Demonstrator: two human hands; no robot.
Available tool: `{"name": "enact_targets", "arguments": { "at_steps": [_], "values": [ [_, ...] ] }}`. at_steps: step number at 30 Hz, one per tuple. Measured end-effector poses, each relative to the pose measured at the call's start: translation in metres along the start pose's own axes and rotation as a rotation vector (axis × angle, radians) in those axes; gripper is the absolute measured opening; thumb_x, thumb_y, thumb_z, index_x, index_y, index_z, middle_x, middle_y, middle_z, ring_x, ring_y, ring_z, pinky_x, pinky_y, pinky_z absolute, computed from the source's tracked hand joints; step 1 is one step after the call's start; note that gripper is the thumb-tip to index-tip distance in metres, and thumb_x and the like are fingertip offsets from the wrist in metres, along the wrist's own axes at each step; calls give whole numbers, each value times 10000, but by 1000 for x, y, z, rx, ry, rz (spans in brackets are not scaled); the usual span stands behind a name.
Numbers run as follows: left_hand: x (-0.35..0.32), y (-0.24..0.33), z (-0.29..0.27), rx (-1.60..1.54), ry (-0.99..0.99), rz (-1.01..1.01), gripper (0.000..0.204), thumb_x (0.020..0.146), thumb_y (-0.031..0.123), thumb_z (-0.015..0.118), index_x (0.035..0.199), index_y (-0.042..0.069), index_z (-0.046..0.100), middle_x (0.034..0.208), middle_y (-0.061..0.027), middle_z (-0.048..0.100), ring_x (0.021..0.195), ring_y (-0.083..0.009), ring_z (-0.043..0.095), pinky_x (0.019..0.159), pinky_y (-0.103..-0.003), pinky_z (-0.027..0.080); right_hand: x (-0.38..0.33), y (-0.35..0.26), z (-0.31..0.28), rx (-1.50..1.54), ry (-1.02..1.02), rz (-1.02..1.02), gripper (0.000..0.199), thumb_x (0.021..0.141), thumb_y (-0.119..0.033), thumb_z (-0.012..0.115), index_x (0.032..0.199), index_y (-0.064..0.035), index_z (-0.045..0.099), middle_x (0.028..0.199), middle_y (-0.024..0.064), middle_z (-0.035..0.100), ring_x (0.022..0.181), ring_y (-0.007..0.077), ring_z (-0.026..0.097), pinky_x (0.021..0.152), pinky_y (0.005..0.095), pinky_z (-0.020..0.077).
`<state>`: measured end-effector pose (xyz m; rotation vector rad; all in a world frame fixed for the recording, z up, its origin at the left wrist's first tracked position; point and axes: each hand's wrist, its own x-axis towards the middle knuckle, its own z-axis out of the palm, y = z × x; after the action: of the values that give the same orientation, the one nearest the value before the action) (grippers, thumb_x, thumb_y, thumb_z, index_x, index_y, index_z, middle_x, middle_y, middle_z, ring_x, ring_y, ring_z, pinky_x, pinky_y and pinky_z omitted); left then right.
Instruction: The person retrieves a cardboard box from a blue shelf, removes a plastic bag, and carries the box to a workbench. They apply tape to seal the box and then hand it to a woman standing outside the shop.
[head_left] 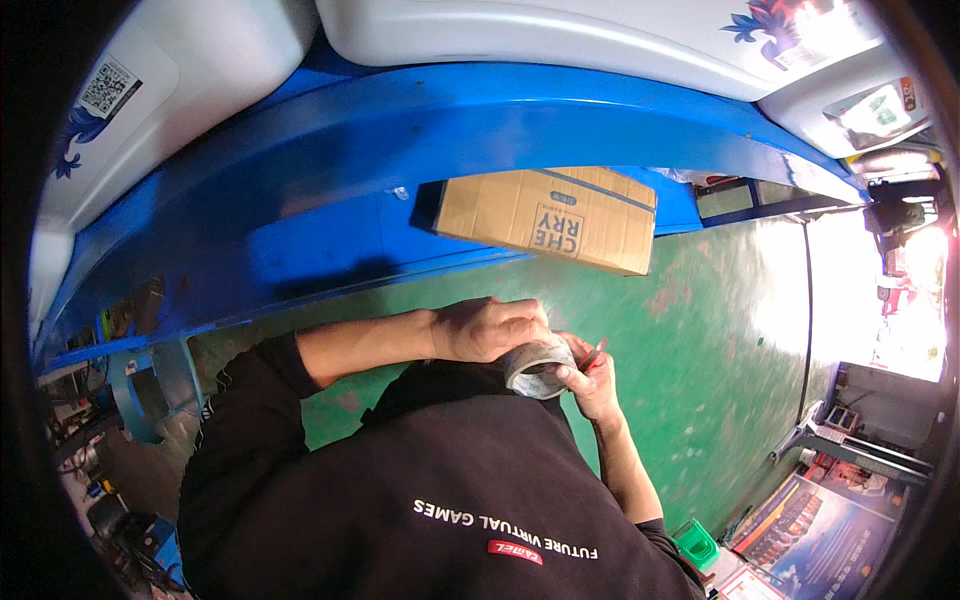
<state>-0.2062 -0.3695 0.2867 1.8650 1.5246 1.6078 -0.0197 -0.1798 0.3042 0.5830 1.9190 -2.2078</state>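
A roll of clear packing tape (538, 354) is held in front of my chest, its hollow core tilted toward me. My left hand (482, 329) is closed on its upper left side, fingers bent over the top. From the right, my right hand (598, 388) grips the same roll, with the thumb on its rim. A slim red object (594, 354) also sticks out of the right hand; its kind is hidden by the fingers. Beyond both hands, a brown cardboard box (500, 208) with dark printing sits on a blue shelf (330, 236).
Above the box runs a blue shelf beam (440, 120), with large white plastic containers (520, 35) over it. Green floor (720, 330) spreads to the right. A green plastic bin (697, 545) and a printed poster (815, 535) are at lower right; cluttered items line the left.
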Motion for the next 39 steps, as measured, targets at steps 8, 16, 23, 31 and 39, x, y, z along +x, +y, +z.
{"name": "enact_targets", "arguments": {
  "at_steps": [8,16,23,31,39],
  "values": [
    [22,-12,28,319,-106,87,245,920,75,622,1123,55,486,1032,-149,521,667,-302,646,524,-412,528,5,2,-40,-14,-69,-34,588,886,-285,782,1335,60,621,1241,80,691,1168,162,610,1064,347,452],
    [84,-26,100,231,-48,52,337,892,-23,636,1122,72,410,1085,-183,502,709,-332,617,591,-394,539,-4,5,-144,-5,-159,-122,594,923,-295,752,1374,56,593,1269,72,670,1171,139,595,1060,325,449],
    [157,-20,148,-376,112,-607,460,961,-45,629,1412,-9,547,1200,-97,589,869,-138,594,813,-313,517,-12,12,-236,204,-238,-92,762,889,-416,803,1422,64,547,1291,61,649,1193,139,575,1065,320,437],
    [188,-31,184,-256,254,-752,30,948,-1,685,964,-20,667,1012,-68,614,925,-140,600,791,-275,488,-7,6,-274,92,-236,-145,626,925,-348,778,1383,38,597,1347,97,617,1220,164,569,1044,324,450],
    [223,-40,163,231,217,-435,93,888,-41,680,957,-6,628,982,-137,554,855,-311,620,746,-390,512,15,-41,-240,-295,216,-318,265,835,-110,840,1077,-20,782,1141,83,713,1057,212,665,910,312,517]
  ]
}}
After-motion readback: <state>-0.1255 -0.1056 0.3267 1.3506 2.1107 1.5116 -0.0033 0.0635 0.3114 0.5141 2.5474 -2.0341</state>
